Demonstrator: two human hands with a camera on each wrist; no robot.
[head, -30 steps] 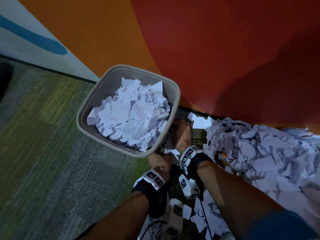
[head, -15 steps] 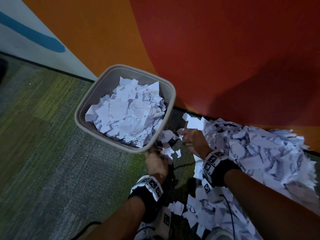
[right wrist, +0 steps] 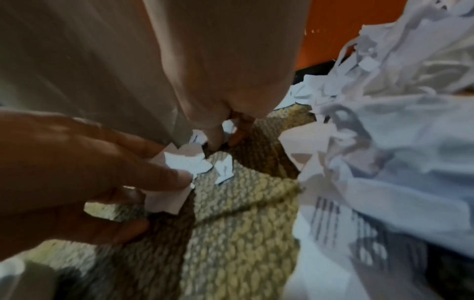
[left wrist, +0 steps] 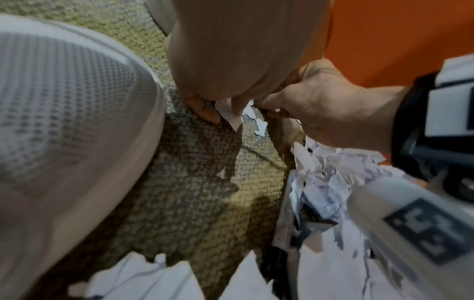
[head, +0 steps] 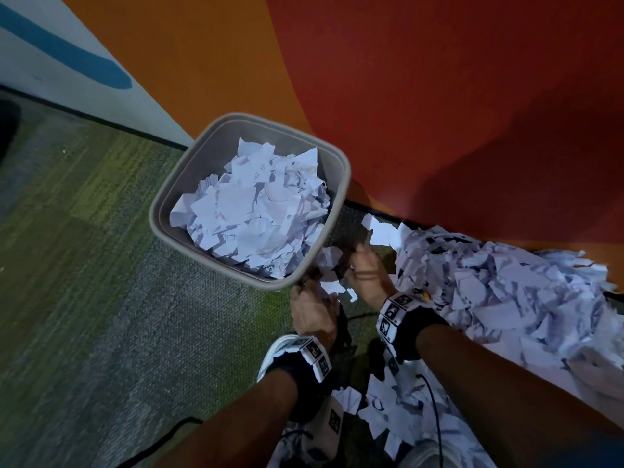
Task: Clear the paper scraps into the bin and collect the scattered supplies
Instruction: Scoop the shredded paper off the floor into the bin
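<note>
Paper scraps [head: 256,211] fill the grey bin [head: 175,204] on the carpet [head: 101,298], at ten o'clock from my hands. My left hand [head: 312,307] pinches a scrap [left wrist: 232,115] by the bin's base. My right hand [head: 366,271] pinches small scraps too. A loose paper pile [head: 506,298] lies at three o'clock.
</note>
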